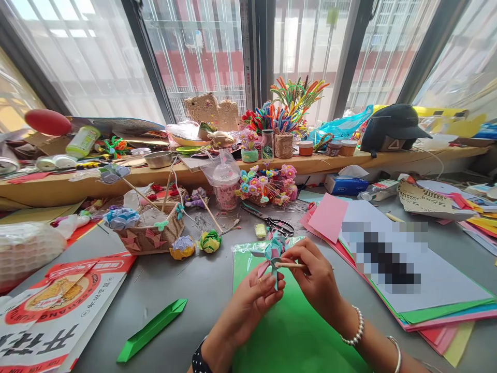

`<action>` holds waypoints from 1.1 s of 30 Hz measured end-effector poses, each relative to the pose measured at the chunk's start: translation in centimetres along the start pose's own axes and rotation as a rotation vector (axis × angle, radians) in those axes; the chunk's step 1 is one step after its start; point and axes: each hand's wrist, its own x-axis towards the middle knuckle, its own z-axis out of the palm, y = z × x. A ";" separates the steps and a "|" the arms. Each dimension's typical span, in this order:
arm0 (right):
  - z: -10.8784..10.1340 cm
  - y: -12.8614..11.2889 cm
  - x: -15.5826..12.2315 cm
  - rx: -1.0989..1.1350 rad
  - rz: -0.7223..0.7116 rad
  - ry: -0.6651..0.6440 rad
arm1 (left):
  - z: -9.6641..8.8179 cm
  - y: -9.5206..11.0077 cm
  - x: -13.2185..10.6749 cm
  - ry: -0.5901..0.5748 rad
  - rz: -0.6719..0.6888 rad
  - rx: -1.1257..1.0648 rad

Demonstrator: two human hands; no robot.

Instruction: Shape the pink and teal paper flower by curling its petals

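Observation:
My left hand (258,290) pinches a folded paper flower (274,250) with pale blue and pink petals, raised above the green sheet (267,331). Between the fingers of my right hand (316,274) is a thin wooden stick (291,266), its tip touching the flower's underside. Whether the stick is fixed to the flower, I cannot tell. A folded green paper strip (152,330) lies to the left on the grey table. Just beyond the flower are black-handled scissors (272,220) and a small yellow piece (260,231).
A cardboard basket (149,233) with paper flowers stands at the left, near a printed paper bag (70,305). Stacked coloured paper (407,259) covers the right side. Behind are a plastic cup (225,189), beaded flowers (267,186) and a cluttered ledge (322,161) under the windows.

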 end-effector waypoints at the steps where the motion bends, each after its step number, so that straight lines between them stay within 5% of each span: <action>1: 0.0 0.0 0.0 0.001 -0.009 -0.004 | 0.0 -0.1 0.1 0.004 -0.005 -0.012; 11: -0.6 0.1 0.4 0.041 -0.038 -0.147 | -0.7 0.0 0.2 -0.030 -0.063 0.028; 33: -0.2 -0.2 0.2 0.092 0.027 -0.111 | -0.7 -0.5 0.2 -0.021 -0.170 -0.059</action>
